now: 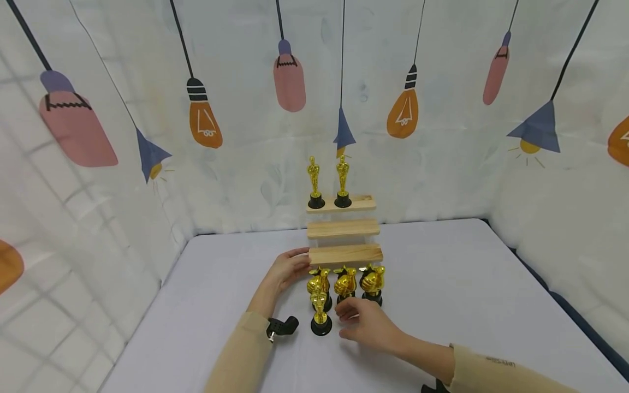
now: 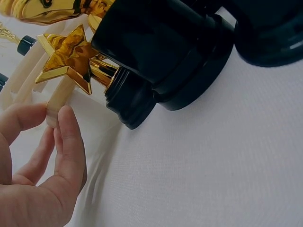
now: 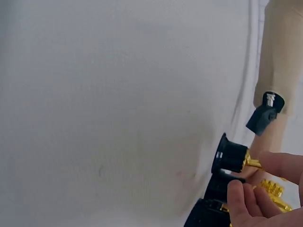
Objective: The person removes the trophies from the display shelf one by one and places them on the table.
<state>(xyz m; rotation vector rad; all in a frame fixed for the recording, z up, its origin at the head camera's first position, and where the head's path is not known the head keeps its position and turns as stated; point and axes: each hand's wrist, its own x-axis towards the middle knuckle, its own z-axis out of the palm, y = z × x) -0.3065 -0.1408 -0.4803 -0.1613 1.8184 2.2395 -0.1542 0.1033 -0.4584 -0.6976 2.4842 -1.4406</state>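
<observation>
At the left end of a three-step wooden display stand, my left hand [image 1: 287,270] pinches the lowest wooden shelf [image 1: 345,254] between thumb and fingers. My right hand [image 1: 371,323], fingers loosely bent, hovers just right of a gold figurine trophy [image 1: 320,316] with a round black base. In the right wrist view its fingers overlap that trophy's gold part, but the head view shows a gap. Behind the figurine stand three gold trophies [image 1: 346,283] on black bases in a row. A gold star [image 2: 68,59] shows close up in the left wrist view.
Two gold figurine trophies [image 1: 343,183] stand on the top shelf [image 1: 363,202]. Below it is the middle shelf [image 1: 344,228]. A white cloth covers the table [image 1: 442,284], and a lamp-patterned curtain [image 1: 236,180] hangs round its back and sides.
</observation>
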